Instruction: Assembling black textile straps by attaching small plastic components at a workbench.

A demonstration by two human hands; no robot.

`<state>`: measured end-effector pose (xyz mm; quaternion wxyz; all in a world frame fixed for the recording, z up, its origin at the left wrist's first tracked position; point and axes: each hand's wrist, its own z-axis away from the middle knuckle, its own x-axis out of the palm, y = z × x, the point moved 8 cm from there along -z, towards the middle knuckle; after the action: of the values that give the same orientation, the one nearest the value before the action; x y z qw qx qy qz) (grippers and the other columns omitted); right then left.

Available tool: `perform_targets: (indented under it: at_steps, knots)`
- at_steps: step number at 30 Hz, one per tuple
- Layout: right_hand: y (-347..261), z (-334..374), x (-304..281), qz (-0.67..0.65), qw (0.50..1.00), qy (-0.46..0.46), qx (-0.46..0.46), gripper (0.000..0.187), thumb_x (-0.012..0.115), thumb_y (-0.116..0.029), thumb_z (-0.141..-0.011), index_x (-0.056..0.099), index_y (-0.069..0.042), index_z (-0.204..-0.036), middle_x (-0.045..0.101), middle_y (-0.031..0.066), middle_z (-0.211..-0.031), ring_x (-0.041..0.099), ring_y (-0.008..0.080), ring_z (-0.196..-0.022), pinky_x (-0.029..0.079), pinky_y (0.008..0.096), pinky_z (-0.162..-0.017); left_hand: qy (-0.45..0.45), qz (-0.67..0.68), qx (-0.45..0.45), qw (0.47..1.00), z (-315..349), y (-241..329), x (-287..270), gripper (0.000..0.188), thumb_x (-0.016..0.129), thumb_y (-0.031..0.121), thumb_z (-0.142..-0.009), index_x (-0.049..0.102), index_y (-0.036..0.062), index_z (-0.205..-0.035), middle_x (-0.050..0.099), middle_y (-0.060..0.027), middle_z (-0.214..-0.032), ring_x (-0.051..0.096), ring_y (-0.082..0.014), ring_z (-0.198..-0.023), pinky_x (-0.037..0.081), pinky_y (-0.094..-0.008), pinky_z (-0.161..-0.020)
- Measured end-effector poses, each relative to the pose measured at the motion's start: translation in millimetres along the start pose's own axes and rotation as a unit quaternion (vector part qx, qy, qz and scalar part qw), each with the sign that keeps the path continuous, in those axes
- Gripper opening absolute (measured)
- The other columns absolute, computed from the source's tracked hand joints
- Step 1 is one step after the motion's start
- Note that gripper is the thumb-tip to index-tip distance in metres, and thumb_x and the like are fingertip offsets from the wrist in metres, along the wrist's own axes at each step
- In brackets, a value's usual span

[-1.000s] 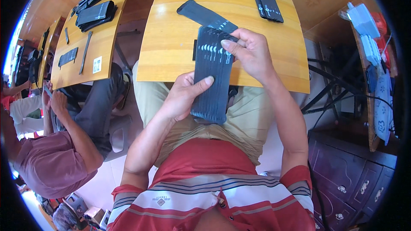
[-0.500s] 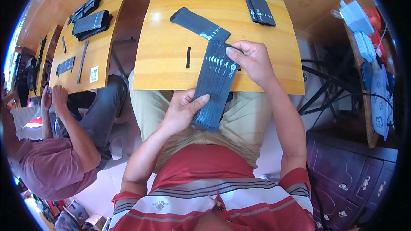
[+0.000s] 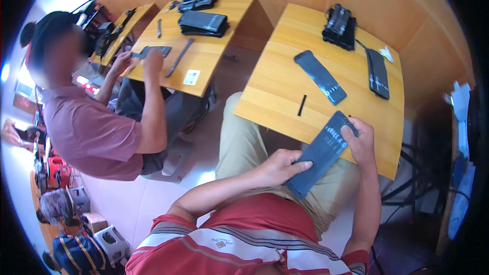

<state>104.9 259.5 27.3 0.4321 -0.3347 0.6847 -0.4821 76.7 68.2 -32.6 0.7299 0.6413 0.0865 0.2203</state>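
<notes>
The stack (image 3: 317,159), slanting over your lap and the table's (image 3: 267,91) near edge, should handle light and bendy, its layers likely slippery; pinch both long edges. It looks flat, dark, pale-marked toward one o'clock. Your left hand (image 3: 284,168) clamps it at eight, your right hand (image 3: 360,141) at two; a loose strip (image 3: 320,77) lies at twelve.

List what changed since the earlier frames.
The view swung left; the table sits farther right. The black stack, still in the left hand and right hand, no longer overlaps the loose panel in view. A co-worker's hand now partly covers a dark piece. Nothing was let go; loose panel and thin strip stayed put.
</notes>
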Motion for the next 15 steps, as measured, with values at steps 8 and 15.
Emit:
perform_targets:
  at_steps: [8,15]
  knots:
    - [-10.9,4.9,10.4,0.091,0.993,0.046,-0.061,0.027,0.068,-0.020,-0.094,0.062,0.002,-0.079,0.054,0.0003,-0.064,0.047,0.0060,-0.060,0.039,0.0254,-0.054,0.028,-0.063,0.028,0.997,20.0,7.7,-2.4,0.031,0.057,0.025,-0.102,0.064,-0.0047,-0.106,0.070,-0.0117,-0.082,0.062,-0.0085,-0.076,0.053,-0.0312,-0.070]
    - [-20.1,-9.8,8.5,0.040,0.997,0.039,-0.058,0.024,0.069,-0.019,-0.093,0.066,0.002,-0.082,0.060,-0.0009,-0.067,0.053,0.0060,-0.062,0.041,0.0234,-0.056,-0.016,0.012,0.053,0.998,26.1,12.4,-0.3,0.025,0.055,0.016,-0.102,0.061,-0.0037,-0.117,0.069,-0.0082,-0.095,0.059,-0.0077,-0.089,0.051,-0.0294,-0.080]
